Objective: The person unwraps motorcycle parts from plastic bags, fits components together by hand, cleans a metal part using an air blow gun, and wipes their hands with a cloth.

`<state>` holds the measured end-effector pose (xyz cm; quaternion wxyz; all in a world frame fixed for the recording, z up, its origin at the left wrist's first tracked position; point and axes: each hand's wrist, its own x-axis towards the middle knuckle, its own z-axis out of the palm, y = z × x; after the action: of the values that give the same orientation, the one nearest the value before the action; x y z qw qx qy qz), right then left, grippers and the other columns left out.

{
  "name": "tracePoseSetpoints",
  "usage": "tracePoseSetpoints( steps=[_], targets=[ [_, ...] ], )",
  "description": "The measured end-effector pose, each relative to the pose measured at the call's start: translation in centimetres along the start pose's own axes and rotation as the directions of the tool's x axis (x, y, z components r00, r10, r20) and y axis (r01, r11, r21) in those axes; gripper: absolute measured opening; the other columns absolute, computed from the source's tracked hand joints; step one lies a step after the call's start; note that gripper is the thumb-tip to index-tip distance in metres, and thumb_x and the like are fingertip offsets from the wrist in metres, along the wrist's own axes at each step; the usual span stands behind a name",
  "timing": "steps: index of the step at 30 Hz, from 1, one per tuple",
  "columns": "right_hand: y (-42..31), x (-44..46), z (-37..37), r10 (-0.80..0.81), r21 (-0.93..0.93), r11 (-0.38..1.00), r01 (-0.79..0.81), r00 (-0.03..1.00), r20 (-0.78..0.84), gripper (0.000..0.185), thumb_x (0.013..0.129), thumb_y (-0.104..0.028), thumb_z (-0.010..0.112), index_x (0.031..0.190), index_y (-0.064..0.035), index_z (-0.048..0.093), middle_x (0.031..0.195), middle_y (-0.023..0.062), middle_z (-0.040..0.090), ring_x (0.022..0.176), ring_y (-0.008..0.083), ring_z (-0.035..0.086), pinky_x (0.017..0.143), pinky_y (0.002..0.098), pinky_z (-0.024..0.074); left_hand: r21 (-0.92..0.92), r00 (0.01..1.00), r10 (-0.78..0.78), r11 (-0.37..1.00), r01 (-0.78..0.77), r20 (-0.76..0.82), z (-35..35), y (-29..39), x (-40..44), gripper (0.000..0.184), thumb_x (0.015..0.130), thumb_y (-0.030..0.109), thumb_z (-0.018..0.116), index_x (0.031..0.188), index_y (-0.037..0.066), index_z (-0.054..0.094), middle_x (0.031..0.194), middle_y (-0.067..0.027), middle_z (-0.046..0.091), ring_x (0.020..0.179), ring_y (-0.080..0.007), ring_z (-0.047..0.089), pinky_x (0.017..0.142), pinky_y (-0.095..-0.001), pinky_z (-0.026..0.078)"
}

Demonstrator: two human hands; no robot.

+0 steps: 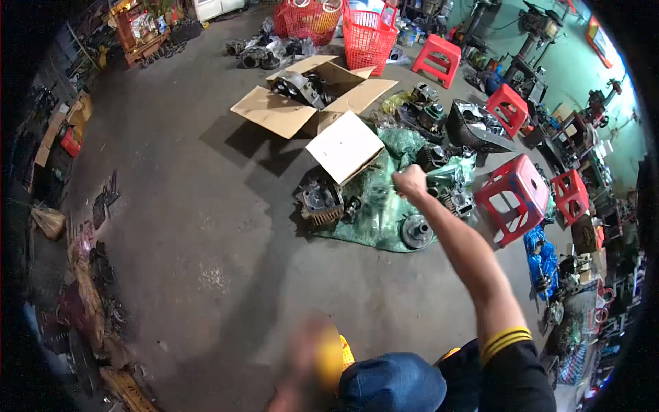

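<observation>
My right hand (410,182) reaches out with its fingers closed, over green plastic sheeting (374,230) covered with metal parts. What it grips, if anything, is hidden. A round metal part (417,231) lies below it on the sheeting, and a finned engine part (320,200) sits at the left edge. A white-topped box (345,146) stands up and left of the hand, beside an open cardboard box (278,115) holding metal parts. At the bottom, my left hand (309,357) seems to be within a blurred skin-toned patch; its fingers cannot be made out.
Red stools (515,196) stand on the right, near a black basket (478,126) of parts. Red baskets (369,41) are at the back. Blue plastic (541,261) lies on the right. Blue fabric (392,383) and yellow footwear show at the bottom.
</observation>
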<state>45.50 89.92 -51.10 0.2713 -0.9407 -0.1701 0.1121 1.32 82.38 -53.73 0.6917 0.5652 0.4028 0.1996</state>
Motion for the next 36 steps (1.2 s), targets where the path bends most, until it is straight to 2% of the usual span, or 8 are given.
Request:
tracePoseSetpoints(
  steps=[6, 11, 13, 15, 18, 24, 30, 36],
  targets=[
    [-1.3, 3.0, 7.5, 0.083, 0.363, 0.924, -0.121, 0.99, 0.118, 0.027, 0.071, -0.021, 0.065, 0.066, 0.0061, 0.063, 0.068, 0.0193, 0.065, 0.056, 0.025, 0.065, 0.054, 0.0335, 0.0536, -0.035, 0.966, -0.201, 0.98, 0.198, -0.163, -5.9, -3.5, -3.9, 0.018, 0.09, 0.01, 0.055, 0.1, -0.002, 0.063, 0.083, -0.0069, 0.067, 0.064, -0.0075, 0.058, 0.057, -0.0201, 0.048],
    [-5.1, -1.8, -2.6, -0.124, 0.3, 0.948, -0.102, 0.752, 0.648, 0.056, 0.083, -0.013, 0.056, 0.131, 0.0076, 0.035, 0.076, 0.0195, 0.065, 0.055, 0.0248, 0.065, 0.052, 0.0316, 0.057, -0.01, 0.955, -0.257, 0.966, 0.258, -0.147, -5.3, -4.3, -2.8, 0.017, 0.089, 0.01, 0.055, 0.098, -0.002, 0.064, 0.081, -0.0067, 0.067, 0.063, -0.0074, 0.058, 0.055, -0.0204, 0.048],
    [-2.3, 0.4, -4.2, -0.162, 0.058, 0.986, 0.157, 0.813, 0.56, 0.044, 0.081, -0.017, 0.059, 0.122, -0.0001, 0.053, 0.074, 0.0168, 0.066, 0.054, 0.0187, 0.065, 0.046, 0.0282, 0.0547, 0.001, 0.957, -0.258, 0.966, 0.26, -0.134, -3.5, -4.0, -0.8, 0.018, 0.09, 0.01, 0.055, 0.097, -0.003, 0.063, 0.081, -0.0071, 0.067, 0.063, -0.0076, 0.058, 0.055, -0.0207, 0.048],
    [3.1, 1.5, -4.8, -0.391, -0.418, 0.765, 0.49, 0.869, 0.303, 0.037, 0.078, -0.032, 0.062, 0.103, -0.0051, 0.065, 0.077, 0.0186, 0.066, 0.067, 0.0321, 0.065, 0.063, 0.0386, 0.054, 0.139, 0.998, -0.059, 0.989, 0.055, 0.02, -1.5, -3.3, 1.7, 0.019, 0.09, 0.012, 0.054, 0.098, -0.003, 0.063, 0.081, -0.0077, 0.067, 0.062, -0.0079, 0.058, 0.056, -0.0215, 0.05],
    [7.1, -2.7, -6.6, -0.202, -0.612, 0.675, 0.411, 0.902, 0.383, 0.058, 0.072, -0.058, 0.062, 0.094, -0.005, 0.062, 0.092, 0.02, 0.064, 0.088, 0.0349, 0.062, 0.075, 0.0443, 0.0503, 0.145, 0.995, 0.008, 0.989, -0.022, 0.099, 2.3, 1.1, 4.5, 0.02, 0.09, 0.013, 0.053, 0.098, -0.002, 0.063, 0.081, -0.0075, 0.067, 0.063, -0.0083, 0.059, 0.057, -0.0221, 0.05],
    [13.7, -6.5, -4.1, -0.227, -0.568, 0.644, 0.513, 0.837, 0.498, 0.069, 0.071, -0.048, 0.066, 0.113, 0.0012, 0.043, 0.092, 0.0189, 0.064, 0.085, 0.0329, 0.064, 0.07, 0.0412, 0.052, 0.104, 0.981, 0.047, 0.992, -0.068, 0.189, 7.7, 4.8, 6.5, 0.02, 0.09, 0.012, 0.053, 0.097, -0.002, 0.065, 0.082, -0.0059, 0.067, 0.063, -0.0073, 0.059, 0.057, -0.0213, 0.049],
    [15.2, -3.8, -4.7, -0.384, -0.377, 0.808, 0.453, 0.89, 0.247, 0.036, 0.064, -0.031, 0.069, 0.071, 0.0021, 0.057, 0.071, 0.023, 0.06, 0.069, 0.0372, 0.061, 0.064, 0.0425, 0.0492, 0.089, 0.971, 0.058, 0.993, -0.08, 0.233, 10.8, 3.9, 5.4, 0.02, 0.09, 0.015, 0.054, 0.097, -0.001, 0.064, 0.081, -0.0054, 0.067, 0.065, -0.009, 0.06, 0.058, -0.0226, 0.05],
    [15.1, -3.0, -10.4, -0.354, -0.112, 0.921, 0.373, 0.922, 0.159, 0.045, 0.059, -0.031, 0.07, 0.083, 0.0053, 0.063, 0.075, 0.0257, 0.061, 0.072, 0.0364, 0.062, 0.068, 0.0413, 0.0503, 0.31, 0.965, 0.128, 0.93, -0.197, 0.23, 11.4, 2.3, 7.3, 0.02, 0.087, 0.016, 0.059, 0.098, 0.0, 0.065, 0.081, -0.0098, 0.067, 0.067, -0.0131, 0.062, 0.06, -0.0265, 0.049]
  ],
)
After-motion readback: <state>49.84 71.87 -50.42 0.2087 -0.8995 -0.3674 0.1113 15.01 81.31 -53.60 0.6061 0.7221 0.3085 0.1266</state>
